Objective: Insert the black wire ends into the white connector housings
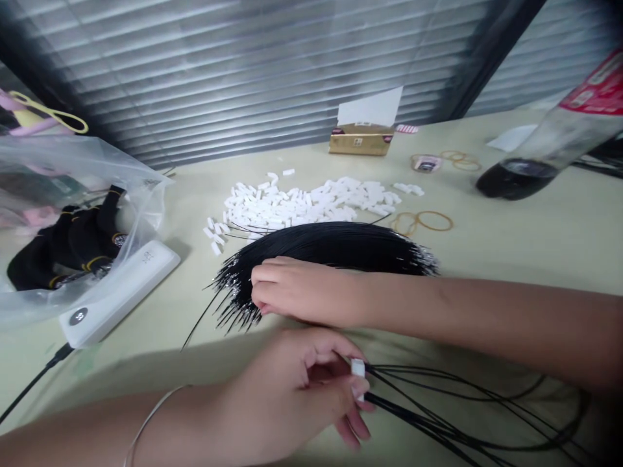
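My left hand [296,389], low in the middle, pinches a small white plastic connector [358,371] between thumb and fingers. Several black wires [438,425] run out of the connector to the right and loop toward the lower right corner. My right hand [302,288] reaches across from the right, its fingers curled closed at the left end of a thick bundle of black wires [341,243]. Silvery tips show at both ends of the bundle. One wire sticks out to the lower left. The right fingertips are partly hidden among the wire ends.
Behind the bundle lies a spread pile of white connectors [311,201]. Rubber bands [435,220], a gold box [361,139] and a tilted-looking cola bottle [530,162] stand right. At left are a white power bank [126,292] and a clear plastic bag [141,188] with bundled black wires.
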`<move>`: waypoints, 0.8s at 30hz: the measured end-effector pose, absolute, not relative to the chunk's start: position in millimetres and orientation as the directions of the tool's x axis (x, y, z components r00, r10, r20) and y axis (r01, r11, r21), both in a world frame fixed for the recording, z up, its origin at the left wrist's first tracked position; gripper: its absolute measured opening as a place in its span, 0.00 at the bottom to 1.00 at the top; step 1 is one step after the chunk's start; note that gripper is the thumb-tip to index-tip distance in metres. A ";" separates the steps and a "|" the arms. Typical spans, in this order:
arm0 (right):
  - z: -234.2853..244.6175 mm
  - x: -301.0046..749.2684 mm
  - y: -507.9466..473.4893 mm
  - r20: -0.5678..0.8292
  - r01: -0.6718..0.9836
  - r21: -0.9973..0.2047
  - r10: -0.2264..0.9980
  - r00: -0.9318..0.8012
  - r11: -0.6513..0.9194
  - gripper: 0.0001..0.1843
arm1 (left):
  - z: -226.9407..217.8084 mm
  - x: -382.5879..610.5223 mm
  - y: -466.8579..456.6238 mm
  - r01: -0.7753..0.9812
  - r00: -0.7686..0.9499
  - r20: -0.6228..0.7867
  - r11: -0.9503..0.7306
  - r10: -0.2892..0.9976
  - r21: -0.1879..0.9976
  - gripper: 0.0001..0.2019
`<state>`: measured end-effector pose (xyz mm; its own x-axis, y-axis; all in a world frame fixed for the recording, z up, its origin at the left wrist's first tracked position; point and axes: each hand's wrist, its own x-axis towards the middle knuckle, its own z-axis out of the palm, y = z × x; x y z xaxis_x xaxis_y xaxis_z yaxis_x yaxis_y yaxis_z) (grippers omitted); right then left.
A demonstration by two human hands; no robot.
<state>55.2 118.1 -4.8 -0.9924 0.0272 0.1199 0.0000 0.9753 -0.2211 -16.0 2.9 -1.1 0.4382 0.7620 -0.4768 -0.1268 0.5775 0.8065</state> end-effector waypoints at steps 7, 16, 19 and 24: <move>30.0 104.2 112.9 0.293 0.157 -0.412 0.294 -0.910 0.897 0.09 | -1.5 -16.6 5.7 -0.235 0.419 -0.464 0.587 0.781 0.775 0.07; 23.0 154.0 99.5 0.441 0.493 -0.284 0.569 -0.694 0.822 0.08 | 0.3 -15.2 9.4 -0.315 0.368 -0.471 0.584 0.802 0.749 0.09; 32.2 159.0 90.0 0.226 0.538 -0.475 0.688 -0.690 0.696 0.11 | 2.4 -15.8 11.1 -0.304 0.340 -0.496 0.592 0.799 0.746 0.10; 36.7 162.9 70.7 0.034 0.541 -0.522 0.650 -0.759 0.659 0.14 | 4.2 -15.9 11.9 -0.265 0.325 -0.524 0.608 0.787 0.748 0.10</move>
<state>162.9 70.7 36.7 -0.7595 0.6497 0.0338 0.5407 0.6593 -0.5225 -15.9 11.9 4.2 0.3250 0.7872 -0.5242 -0.2653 0.6079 0.7484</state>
